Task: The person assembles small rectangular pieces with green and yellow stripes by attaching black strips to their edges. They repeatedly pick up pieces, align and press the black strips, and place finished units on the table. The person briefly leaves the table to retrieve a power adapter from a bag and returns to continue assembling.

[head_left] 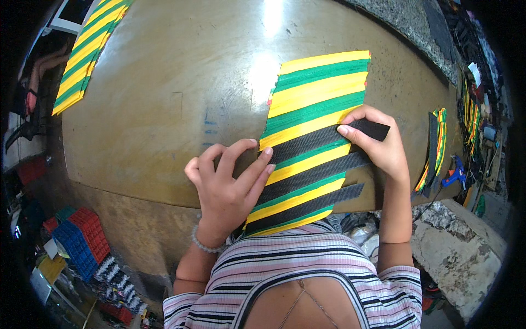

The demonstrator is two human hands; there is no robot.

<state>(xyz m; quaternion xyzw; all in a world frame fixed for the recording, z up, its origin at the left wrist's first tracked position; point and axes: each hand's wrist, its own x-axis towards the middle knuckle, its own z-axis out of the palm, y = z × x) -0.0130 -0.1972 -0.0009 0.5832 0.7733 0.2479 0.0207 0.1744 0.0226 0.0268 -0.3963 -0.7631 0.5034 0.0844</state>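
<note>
A yellow-and-green striped sheet (315, 104) is pressed flat on the brown surface (164, 109) by the spread left hand (230, 186). The top black strip (329, 140) is pinched by the right hand (378, 145). A second striped sheet (87, 52) lies far left, a blue glue gun (453, 176) right.

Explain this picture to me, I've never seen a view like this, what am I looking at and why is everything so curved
This is one picture from a wide fisheye camera worn on a person's head, looking down at their own two bare hands. The lens bends straight edges, so the table looks rounded. The striped shirt at the bottom is the wearer's own.

On the brown table lies a sheet of yellow and green stripes. Three black strips lie across its near part. The left hand presses its fingers on the sheet's left edge, at the ends of the strips. The right hand pinches the right end of the top black strip.

Another striped sheet lies at the far left, and a small stack of similar pieces sits at the right, near a blue glue gun.
</note>
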